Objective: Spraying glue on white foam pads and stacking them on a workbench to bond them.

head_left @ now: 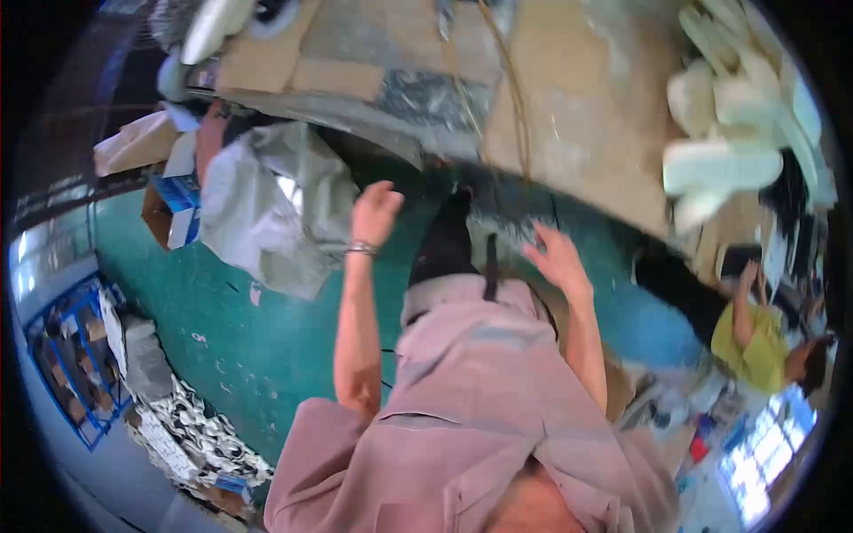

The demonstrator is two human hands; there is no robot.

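My left hand [377, 215], with a bracelet at the wrist, hangs in front of the table's near edge, beside a large pale grey sack [267, 209]. Its fingers are loosely bent, with nothing visible in them. To the right, my right hand [558, 258] is held out below the table edge, thumb and fingers apart and nothing in it. Both hands are clear of the worktable [586, 107], whose top is covered with brown board.
White moulded parts [724, 169] are piled at the table's right end. Cords [518, 98] hang over its front edge. A blue-and-brown carton [173, 213] stands left of the sack. Another person [755, 342] in yellow is at the far right. A blue rack [75, 364] stands lower left.
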